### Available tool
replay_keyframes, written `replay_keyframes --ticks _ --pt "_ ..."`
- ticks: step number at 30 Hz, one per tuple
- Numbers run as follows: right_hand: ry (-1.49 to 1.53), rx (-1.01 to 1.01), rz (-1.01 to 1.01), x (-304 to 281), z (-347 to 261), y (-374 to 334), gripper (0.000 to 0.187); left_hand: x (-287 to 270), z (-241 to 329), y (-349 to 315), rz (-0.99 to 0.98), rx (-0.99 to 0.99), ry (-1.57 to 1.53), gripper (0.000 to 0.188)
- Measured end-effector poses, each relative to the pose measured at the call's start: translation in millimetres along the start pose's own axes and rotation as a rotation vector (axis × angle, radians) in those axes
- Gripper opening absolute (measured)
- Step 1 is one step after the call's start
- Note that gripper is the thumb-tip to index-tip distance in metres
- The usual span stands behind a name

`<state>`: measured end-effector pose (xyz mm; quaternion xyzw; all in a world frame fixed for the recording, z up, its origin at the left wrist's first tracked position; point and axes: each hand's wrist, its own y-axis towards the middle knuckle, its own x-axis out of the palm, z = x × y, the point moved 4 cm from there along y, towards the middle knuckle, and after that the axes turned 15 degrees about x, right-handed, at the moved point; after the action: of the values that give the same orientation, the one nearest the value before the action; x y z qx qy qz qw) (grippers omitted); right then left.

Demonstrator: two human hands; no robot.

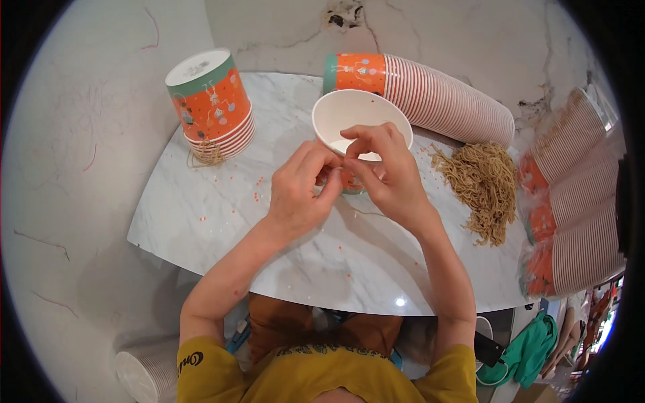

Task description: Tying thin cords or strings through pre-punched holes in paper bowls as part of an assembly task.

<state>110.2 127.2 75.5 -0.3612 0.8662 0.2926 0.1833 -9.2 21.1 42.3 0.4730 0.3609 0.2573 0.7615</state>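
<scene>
In front of me a paper cup (363,106), white inside with an orange side and green base, stands mouth up, leaning slightly toward me. My left hand (306,185) is closed in a pinch at its near side, just below the rim. Against the same spot, the thumb and forefinger of my right hand (383,168) come together, its other fingers curled over the cup's mouth. A thin tan strand of twine (366,213) trails below the hands on the table. Its upper end is hidden between my fingertips, where the pinched part is hard to see.
Behind the cup lies a long nested stack of cups (443,97). A tan twine heap (480,191) rests at right, beside plastic-wrapped cup stacks (581,195). An upside-down cup stack (211,107) with twine at its rim stands left on the marble-patterned table (175,208). Small orange dots are scattered about.
</scene>
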Motion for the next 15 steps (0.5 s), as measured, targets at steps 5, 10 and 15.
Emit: replay_keyframes --ticks 5,10,15 --pt "-0.034 -0.039 0.282 -5.6 -8.0 -29.5 0.023 4.6 -6.2 -10.3 0.039 -0.325 -0.313 0.007" --pt "0.202 0.225 0.183 14.1 14.2 -56.1 0.019 7.2 -3.8 -12.5 0.003 -0.645 -0.598 0.003" --pt "0.741 0.488 -0.024 35.7 24.7 -57.3 0.033 14.1 -10.2 -20.9 0.014 -0.769 -0.755 0.005"
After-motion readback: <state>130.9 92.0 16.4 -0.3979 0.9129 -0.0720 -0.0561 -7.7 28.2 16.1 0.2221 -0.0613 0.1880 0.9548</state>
